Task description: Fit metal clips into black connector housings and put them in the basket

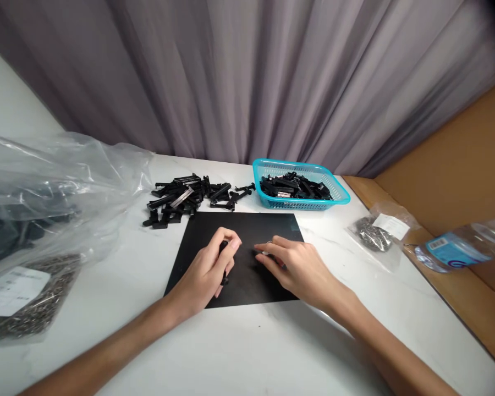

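My left hand (212, 267) is closed around a black plastic part (224, 279), mostly hidden by the fingers, over the left half of a black mat (247, 291). Across from it, my right hand (291, 263) has its thumb and fingertips pinched together above the mat's right side. A small bright glint shows at those fingertips, too small to name. The two hands are apart. Beyond the mat, a loose pile of black plastic parts (175, 199) lies at the left, and a blue basket (301, 206) holding more such parts stands at the right.
At the left lie a large clear plastic bag (86, 159) and a labelled bag of small metal pieces (45, 302). A smaller bag of metal pieces (373, 234) is at the right, near a water bottle (457, 247) on its side by a cardboard wall (449, 148). A grey curtain (214, 77) hangs behind.
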The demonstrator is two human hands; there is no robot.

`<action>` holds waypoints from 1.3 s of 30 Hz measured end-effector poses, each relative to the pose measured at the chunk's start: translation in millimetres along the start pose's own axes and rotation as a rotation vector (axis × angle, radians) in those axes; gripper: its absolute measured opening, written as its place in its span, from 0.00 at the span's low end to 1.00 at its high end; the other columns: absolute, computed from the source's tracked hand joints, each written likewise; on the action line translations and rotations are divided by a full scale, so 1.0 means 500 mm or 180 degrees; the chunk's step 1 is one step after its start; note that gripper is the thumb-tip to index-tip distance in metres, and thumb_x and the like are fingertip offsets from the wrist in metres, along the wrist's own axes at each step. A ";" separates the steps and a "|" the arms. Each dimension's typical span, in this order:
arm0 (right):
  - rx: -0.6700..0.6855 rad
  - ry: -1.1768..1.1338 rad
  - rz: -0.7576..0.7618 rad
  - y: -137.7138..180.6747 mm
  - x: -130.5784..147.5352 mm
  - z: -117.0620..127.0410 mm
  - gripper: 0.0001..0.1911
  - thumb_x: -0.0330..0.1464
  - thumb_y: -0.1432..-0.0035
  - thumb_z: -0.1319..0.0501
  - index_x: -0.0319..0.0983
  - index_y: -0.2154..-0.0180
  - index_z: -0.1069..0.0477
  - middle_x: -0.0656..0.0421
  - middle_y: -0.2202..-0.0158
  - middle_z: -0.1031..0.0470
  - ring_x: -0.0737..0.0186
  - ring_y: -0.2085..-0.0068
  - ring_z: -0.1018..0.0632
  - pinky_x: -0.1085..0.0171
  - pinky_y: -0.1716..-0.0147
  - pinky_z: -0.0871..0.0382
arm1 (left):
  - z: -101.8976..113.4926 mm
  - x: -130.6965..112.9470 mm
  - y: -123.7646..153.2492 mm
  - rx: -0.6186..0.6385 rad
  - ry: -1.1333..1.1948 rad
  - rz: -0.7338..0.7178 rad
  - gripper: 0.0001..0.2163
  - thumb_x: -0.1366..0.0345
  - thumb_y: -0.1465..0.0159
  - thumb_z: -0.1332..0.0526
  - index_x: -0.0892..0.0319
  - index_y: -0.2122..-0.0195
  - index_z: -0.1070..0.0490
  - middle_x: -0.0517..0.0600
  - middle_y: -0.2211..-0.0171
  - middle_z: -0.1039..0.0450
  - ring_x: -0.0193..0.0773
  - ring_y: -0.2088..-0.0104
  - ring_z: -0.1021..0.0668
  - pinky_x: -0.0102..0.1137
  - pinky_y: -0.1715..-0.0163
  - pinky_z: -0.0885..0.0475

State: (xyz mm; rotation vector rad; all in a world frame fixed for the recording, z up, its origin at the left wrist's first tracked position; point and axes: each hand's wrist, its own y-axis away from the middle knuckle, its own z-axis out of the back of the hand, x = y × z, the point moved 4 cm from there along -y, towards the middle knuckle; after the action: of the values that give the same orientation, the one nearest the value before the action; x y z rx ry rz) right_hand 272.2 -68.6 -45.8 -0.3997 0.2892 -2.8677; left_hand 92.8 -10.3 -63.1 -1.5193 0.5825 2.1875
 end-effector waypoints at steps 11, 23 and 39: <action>0.0290 0.0732 0.0444 0.026 0.048 -0.031 0.23 0.38 0.27 0.41 0.30 0.40 0.28 0.52 0.64 0.18 0.54 0.68 0.19 0.58 0.67 0.37 | 0.000 0.006 -0.014 -0.0345 0.0678 -0.0428 0.18 0.44 0.26 0.52 0.52 0.51 0.36 0.44 0.68 0.35 0.34 0.70 0.30 0.27 0.75 0.33; -0.0621 -0.0478 -0.0039 0.004 0.000 -0.021 0.07 0.27 0.31 0.42 0.40 0.59 0.24 0.59 0.64 0.20 0.60 0.67 0.22 0.62 0.65 0.35 | 0.007 -0.003 -0.022 -0.0142 0.1299 -0.0520 0.19 0.49 0.24 0.54 0.52 0.40 0.38 0.47 0.67 0.27 0.41 0.64 0.28 0.38 0.58 0.34; -0.0734 -0.1734 -0.0196 -0.004 -0.014 -0.002 0.10 0.26 0.35 0.39 0.41 0.59 0.19 0.58 0.63 0.21 0.64 0.68 0.24 0.65 0.70 0.34 | 0.005 -0.020 -0.007 -0.0143 0.0469 -0.0733 0.13 0.50 0.31 0.38 0.52 0.58 0.23 0.52 0.37 0.32 0.49 0.34 0.31 0.42 0.37 0.32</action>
State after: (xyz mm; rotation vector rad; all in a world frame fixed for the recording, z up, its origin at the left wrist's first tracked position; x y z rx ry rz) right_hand 278.2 -64.7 -48.0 -1.2158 0.5061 -2.6484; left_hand 96.3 -6.9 -53.2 -1.6908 0.3834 1.9399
